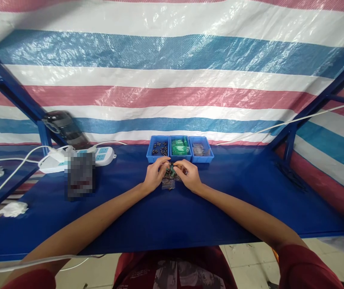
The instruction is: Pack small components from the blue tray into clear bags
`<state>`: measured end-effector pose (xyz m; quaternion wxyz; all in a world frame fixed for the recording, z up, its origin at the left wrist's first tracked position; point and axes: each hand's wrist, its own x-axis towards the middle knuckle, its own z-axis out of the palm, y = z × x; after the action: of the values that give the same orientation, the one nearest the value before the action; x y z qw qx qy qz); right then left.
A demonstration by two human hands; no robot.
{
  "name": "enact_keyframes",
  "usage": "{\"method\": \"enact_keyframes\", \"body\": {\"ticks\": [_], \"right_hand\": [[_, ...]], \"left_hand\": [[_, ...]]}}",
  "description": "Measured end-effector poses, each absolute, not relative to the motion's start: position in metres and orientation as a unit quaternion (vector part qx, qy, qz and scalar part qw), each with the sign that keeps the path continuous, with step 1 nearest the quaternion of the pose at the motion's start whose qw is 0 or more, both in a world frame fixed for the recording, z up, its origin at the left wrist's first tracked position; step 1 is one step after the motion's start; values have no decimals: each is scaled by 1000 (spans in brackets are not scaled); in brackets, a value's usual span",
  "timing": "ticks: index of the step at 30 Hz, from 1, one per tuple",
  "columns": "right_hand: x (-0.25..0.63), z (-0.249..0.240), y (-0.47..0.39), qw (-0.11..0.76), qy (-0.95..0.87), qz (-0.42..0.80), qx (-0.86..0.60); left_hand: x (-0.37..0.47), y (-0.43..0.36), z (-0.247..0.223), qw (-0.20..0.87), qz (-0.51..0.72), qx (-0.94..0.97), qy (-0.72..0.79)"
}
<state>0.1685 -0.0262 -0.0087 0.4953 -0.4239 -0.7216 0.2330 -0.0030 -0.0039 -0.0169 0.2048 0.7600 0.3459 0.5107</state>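
My left hand [156, 175] and my right hand [189, 176] face each other over the middle of the blue table, just in front of three small blue bins. Their fingers are bent into pinches, fingertips close together. Between them is a small dark-green piece [172, 170], which both sets of fingertips seem to grip; its kind is too small to tell. Beneath and between the hands lie small clear plastic bags [168, 184] with brownish contents, partly covered by the fingers.
The left bin [149, 149] holds small dark metallic parts, the middle one green packets [180, 147], the right one clear bags [200, 150]. At left are a white power strip [106, 155], a pixelated dark object [80, 174] and a dark bottle [68, 127]. Blue frame posts flank the table.
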Motion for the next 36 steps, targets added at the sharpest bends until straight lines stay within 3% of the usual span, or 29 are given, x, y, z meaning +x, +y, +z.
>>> {"method": "enact_keyframes", "body": {"ticks": [36], "right_hand": [[165, -13, -24, 523, -720, 235, -390]], "left_hand": [[-4, -7, -8, 145, 459, 801, 356]]}}
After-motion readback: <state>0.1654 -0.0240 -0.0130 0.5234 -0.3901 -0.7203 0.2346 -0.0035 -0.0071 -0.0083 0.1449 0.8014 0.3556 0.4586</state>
